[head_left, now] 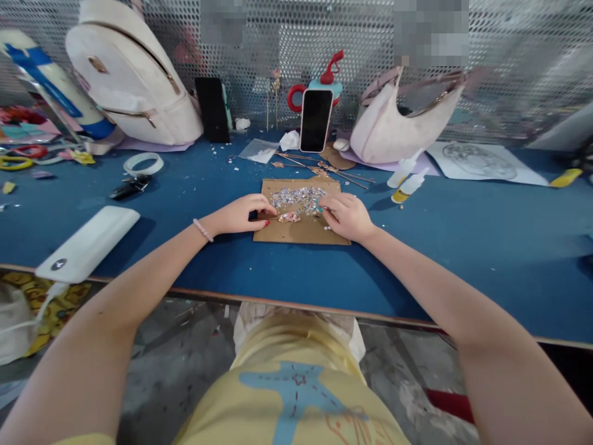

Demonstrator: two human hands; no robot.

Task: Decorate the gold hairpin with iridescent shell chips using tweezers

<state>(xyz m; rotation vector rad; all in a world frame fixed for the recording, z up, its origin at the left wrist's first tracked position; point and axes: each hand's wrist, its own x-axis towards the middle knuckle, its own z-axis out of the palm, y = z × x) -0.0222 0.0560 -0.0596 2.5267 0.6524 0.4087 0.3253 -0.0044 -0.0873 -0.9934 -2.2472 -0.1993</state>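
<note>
A brown cardboard sheet (303,233) lies on the blue table, with many small shiny rhinestones (296,196) scattered over its upper half. My left hand (248,213) is at the sheet's left edge, thumb and fingers closed on the thin stick of what looks like a hair stick (290,217). Its pinkish, sparkling ornament is just below the rhinestones. My right hand (346,215) rests over the sheet's right side, fingers bent together at the edge of the rhinestones. A bit of teal shows at its fingertips; what they pinch is too small to tell.
Behind the sheet are more thin sticks with ornaments (319,170) and an upright phone (316,120). Two small glue bottles (410,185) stand right, near a white handbag (398,127). A tape roll (143,164), power bank (88,244) and backpack (130,80) are left.
</note>
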